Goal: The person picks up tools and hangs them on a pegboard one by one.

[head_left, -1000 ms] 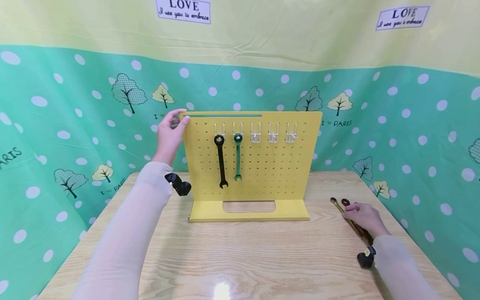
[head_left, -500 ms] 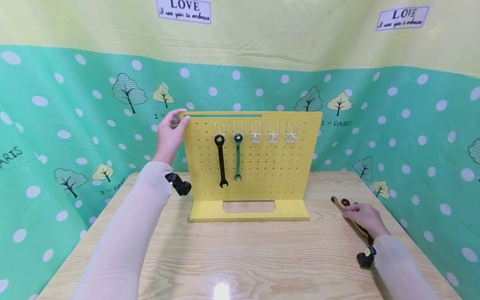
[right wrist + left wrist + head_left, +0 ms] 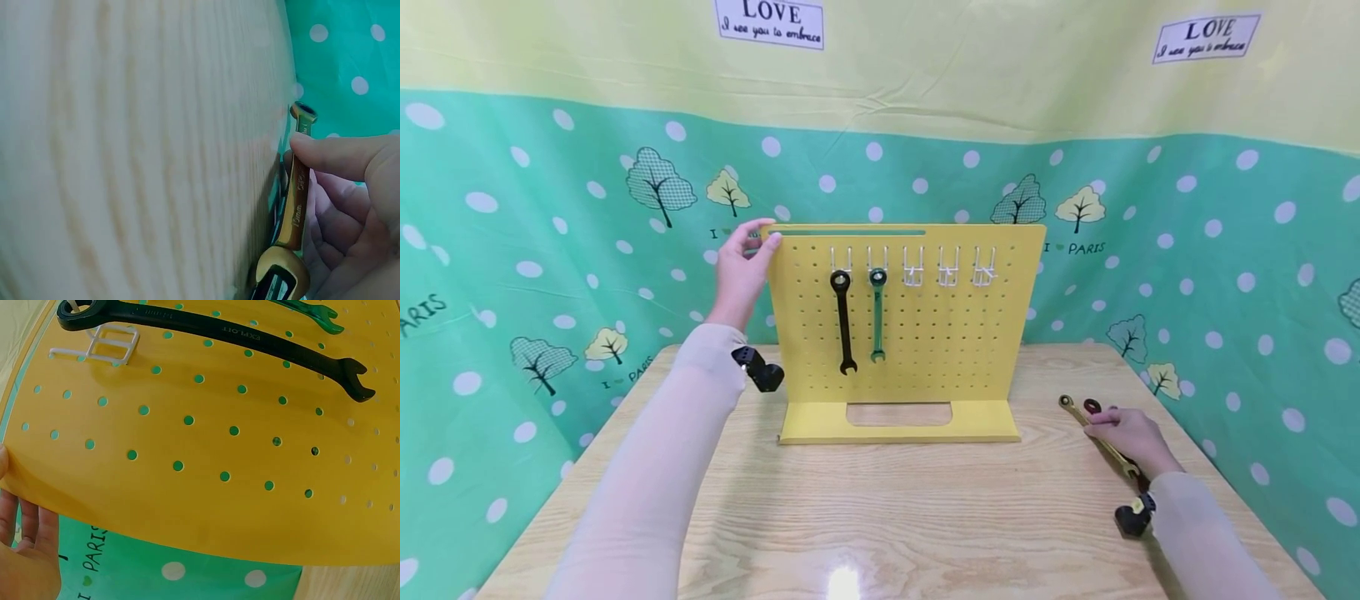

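My left hand (image 3: 741, 271) grips the upper left corner of a yellow pegboard (image 3: 940, 358), thumb in front and fingers behind. From the board's hooks hang a black combination wrench (image 3: 844, 321) and, to its right, a shorter green one (image 3: 878, 321). At the table's right side my right hand (image 3: 1131, 437) pinches a gold combination wrench (image 3: 299, 209) between thumb and fingers. In the head view the ring end of that wrench points away toward the backdrop. Just beside it shows the ring of a dark red wrench (image 3: 1092, 406), the remainder mostly hidden by the hand.
Three white wire hooks (image 3: 913, 275) to the right of the green wrench hold nothing. The board stands on a folded yellow base (image 3: 820, 423) on the wooden table (image 3: 925, 517). A green polka-dot curtain (image 3: 1225, 317) surrounds the table.
The gold wrench has turned slightly in my right fingers, so its open end shows more clearly. My left hand and the pegboard stay in place.
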A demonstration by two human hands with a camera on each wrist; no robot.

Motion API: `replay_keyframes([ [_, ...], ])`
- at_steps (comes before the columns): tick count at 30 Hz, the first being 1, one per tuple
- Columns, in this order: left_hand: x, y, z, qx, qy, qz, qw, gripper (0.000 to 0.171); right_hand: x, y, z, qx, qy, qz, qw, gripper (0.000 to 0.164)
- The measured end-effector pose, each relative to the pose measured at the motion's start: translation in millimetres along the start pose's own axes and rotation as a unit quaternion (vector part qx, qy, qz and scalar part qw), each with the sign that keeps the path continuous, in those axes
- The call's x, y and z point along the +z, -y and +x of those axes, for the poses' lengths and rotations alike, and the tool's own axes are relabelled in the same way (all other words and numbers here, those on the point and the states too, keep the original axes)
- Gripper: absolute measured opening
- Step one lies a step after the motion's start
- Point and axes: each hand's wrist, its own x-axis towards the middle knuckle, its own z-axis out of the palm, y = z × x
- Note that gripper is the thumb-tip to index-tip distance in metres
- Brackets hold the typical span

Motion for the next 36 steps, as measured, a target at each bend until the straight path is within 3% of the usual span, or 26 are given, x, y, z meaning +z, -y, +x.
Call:
replay_keyframes([
  [19,-1.1,0.4,0.1,-0.006,0.001,0.007,1.0000,0.037,-2,16,-4,0.000,0.004,0.029,1.000,0.046],
  [27,-0.4,0.1,1.3,-0.013,0.000,0.013,0.9998,0.037,-3,37,-10,-0.054,-0.004,0.037,0.998,0.042],
  [36,0.0,0.7,1.8,-0.013,0.002,0.013,0.9998,0.037,-2,73,-19,-0.069,-0.008,0.055,0.996,0.039],
])
